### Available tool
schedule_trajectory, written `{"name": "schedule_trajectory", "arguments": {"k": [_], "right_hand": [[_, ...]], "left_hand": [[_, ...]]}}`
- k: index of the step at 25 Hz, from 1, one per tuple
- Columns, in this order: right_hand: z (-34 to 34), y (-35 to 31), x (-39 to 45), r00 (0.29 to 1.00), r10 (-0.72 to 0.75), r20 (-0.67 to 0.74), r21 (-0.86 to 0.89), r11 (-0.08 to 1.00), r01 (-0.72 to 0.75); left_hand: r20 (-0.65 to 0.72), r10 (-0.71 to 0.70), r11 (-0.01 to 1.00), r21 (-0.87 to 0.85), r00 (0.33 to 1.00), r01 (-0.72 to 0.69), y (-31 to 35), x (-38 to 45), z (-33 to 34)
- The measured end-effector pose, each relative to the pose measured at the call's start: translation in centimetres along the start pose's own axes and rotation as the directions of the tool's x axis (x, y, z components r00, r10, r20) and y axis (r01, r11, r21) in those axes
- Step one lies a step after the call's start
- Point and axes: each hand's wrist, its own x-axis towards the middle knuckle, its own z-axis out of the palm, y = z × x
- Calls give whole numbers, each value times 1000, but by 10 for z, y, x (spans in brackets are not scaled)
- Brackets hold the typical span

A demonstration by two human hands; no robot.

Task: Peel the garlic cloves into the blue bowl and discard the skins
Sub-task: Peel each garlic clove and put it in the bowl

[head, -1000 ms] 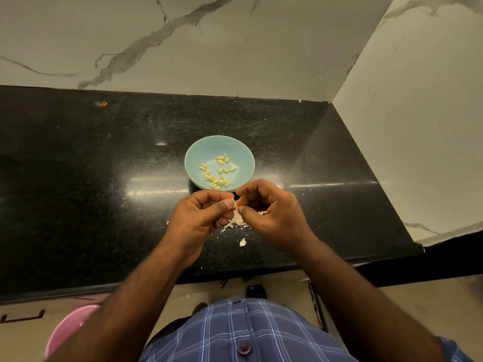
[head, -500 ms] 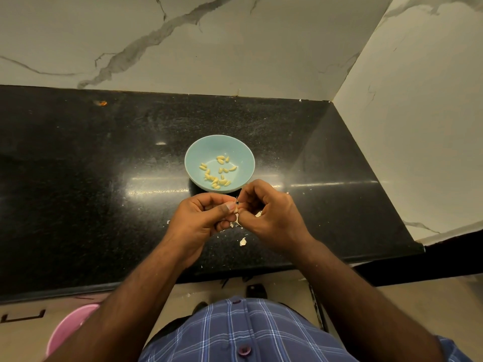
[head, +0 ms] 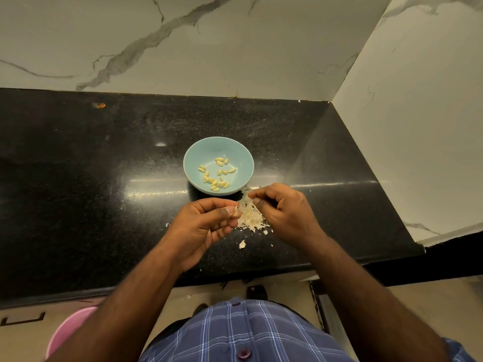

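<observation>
The blue bowl [head: 193,155] stands on the black counter and holds several peeled garlic cloves [head: 218,175]. Just in front of it lies a heap of pale garlic skins [head: 250,215]. My left hand [head: 203,226] pinches a small garlic clove [head: 236,211] between thumb and forefinger at the heap's left edge. My right hand [head: 283,210] hovers over the heap's right side with fingers curled and thumb and forefinger tips close together; whether a bit of skin is between them is too small to tell.
The black granite counter [head: 78,192] ends at marble walls behind and to the right. A loose skin flake [head: 242,244] lies near the front edge. A pink bin [head: 69,333] stands on the floor at lower left. An orange speck [head: 100,105] sits far back left.
My hands have drawn apart; the right one moved right and slightly away, and the heap of skins between them is now uncovered. The left keeps the clove.
</observation>
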Motion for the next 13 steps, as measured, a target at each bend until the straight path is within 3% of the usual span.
{"name": "schedule_trajectory", "arguments": {"k": [8,13], "right_hand": [[-2,-10,-3,977,-109,182,118,989,88],[3,-12,-1,989,-37,144,68,997,27]], "left_hand": [[19,-83,996,-11,996,83,1,6,2],[51,-23,1000,14,998,22,0,7,2]]}}
